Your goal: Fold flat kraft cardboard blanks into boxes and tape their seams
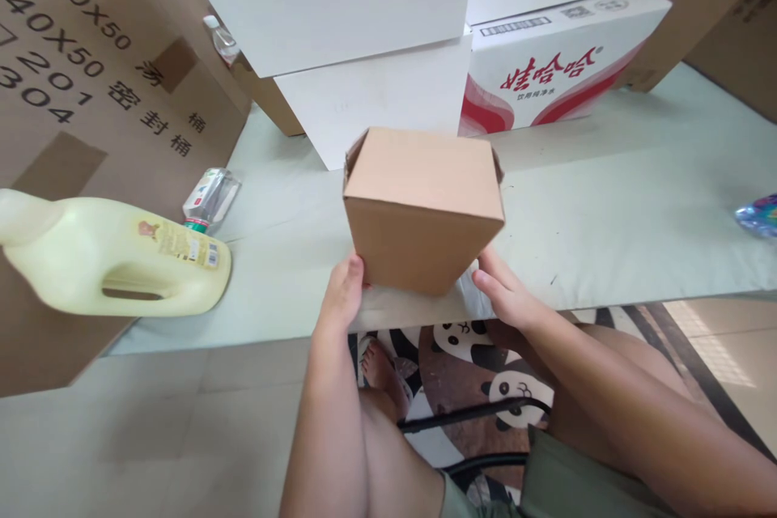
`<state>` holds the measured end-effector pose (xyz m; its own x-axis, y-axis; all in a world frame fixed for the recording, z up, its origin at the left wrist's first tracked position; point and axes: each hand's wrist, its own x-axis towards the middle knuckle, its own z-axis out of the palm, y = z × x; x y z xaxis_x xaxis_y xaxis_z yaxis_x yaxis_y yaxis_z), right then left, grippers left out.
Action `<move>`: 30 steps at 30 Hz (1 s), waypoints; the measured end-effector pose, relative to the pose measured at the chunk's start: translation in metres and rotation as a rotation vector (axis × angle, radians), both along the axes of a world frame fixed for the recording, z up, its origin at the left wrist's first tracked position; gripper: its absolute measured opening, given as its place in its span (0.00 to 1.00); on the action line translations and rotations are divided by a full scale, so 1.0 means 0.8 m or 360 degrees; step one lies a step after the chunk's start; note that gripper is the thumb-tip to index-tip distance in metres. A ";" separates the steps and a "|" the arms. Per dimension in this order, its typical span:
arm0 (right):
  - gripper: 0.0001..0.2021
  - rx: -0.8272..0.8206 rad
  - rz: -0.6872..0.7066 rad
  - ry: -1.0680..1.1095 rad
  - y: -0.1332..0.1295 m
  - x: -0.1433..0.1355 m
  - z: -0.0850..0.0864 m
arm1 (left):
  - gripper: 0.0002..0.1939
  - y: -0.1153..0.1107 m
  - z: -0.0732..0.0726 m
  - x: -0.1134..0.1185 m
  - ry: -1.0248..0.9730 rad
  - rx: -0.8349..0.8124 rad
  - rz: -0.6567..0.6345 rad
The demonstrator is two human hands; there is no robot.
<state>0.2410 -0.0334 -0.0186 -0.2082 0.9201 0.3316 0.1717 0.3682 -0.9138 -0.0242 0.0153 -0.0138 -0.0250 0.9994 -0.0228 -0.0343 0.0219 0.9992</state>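
Observation:
A small brown cardboard box (422, 210) stands near the front edge of the cloth-covered table (273, 259), its side flaps partly loose at the top. My left hand (345, 287) holds the lower left side of the box, thumb upright against it and the other fingers hidden behind. On the right, my right hand (501, 287) is at the lower right side, its fingertips reaching behind the box. Beside that hand lies a piece of clear plastic (473, 295).
Large white boxes (370, 97) and a red-and-white carton (546, 73) stand behind. At left are a big printed carton (91, 97), a pale yellow jug (121, 259) and a clear bottle (211, 198). A shiny blue-purple item (758, 216) lies at the right edge.

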 end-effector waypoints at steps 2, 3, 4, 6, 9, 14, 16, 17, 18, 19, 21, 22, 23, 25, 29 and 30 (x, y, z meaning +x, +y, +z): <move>0.37 0.0032 0.0010 -0.0049 0.002 0.001 0.003 | 0.41 -0.002 0.005 0.007 0.0389 -0.0049 -0.0144; 0.37 0.0063 0.0003 -0.0065 0.003 0.000 0.005 | 0.44 -0.003 0.008 0.010 0.0534 -0.0057 -0.0168; 0.37 0.0104 -0.0005 -0.0072 0.004 0.000 0.008 | 0.46 -0.003 0.010 0.013 0.0585 -0.0066 -0.0160; 0.35 0.0187 -0.0018 -0.0064 0.006 -0.001 0.016 | 0.47 -0.003 0.013 0.019 0.0545 -0.0168 -0.0181; 0.29 0.0303 -0.0041 0.0036 0.007 -0.002 0.032 | 0.49 -0.002 0.015 0.024 0.0442 -0.0486 -0.0352; 0.17 0.0410 -0.0217 0.0212 0.009 0.002 0.041 | 0.43 -0.003 0.020 0.026 0.0524 -0.0849 -0.0904; 0.14 0.0380 -0.0303 0.0180 0.012 0.003 0.037 | 0.38 -0.001 0.020 0.025 0.0635 -0.0878 -0.0894; 0.13 0.0366 -0.0320 0.0149 0.014 0.003 0.036 | 0.34 0.002 0.019 0.025 0.0687 -0.0848 -0.0808; 0.13 0.0362 -0.0315 0.0114 0.016 0.002 0.035 | 0.30 0.005 0.018 0.024 0.0729 -0.0790 -0.0670; 0.13 0.0376 -0.0287 0.0078 0.018 0.001 0.035 | 0.26 0.010 0.016 0.024 0.0749 -0.0692 -0.0481; 0.13 0.0448 -0.0171 0.0005 0.022 -0.005 0.038 | 0.23 0.019 0.012 0.022 0.0667 -0.0356 -0.0027; 0.12 0.0492 -0.0094 -0.0031 0.023 -0.010 0.041 | 0.25 0.024 0.011 0.021 0.0569 -0.0123 0.0195; 0.12 0.0527 -0.0012 -0.0059 0.024 -0.014 0.045 | 0.26 0.029 0.011 0.019 0.0467 0.0121 0.0382; 0.11 0.0572 0.0143 -0.0084 0.024 -0.024 0.052 | 0.24 0.035 0.012 0.016 0.0353 0.0510 0.0588; 0.13 0.0549 0.0284 -0.0002 0.023 -0.030 0.054 | 0.18 0.040 0.017 0.013 0.0347 0.0629 0.0592; 0.14 0.0493 0.0196 0.0002 0.023 -0.028 0.052 | 0.19 0.040 0.018 0.014 0.0292 0.0596 0.0556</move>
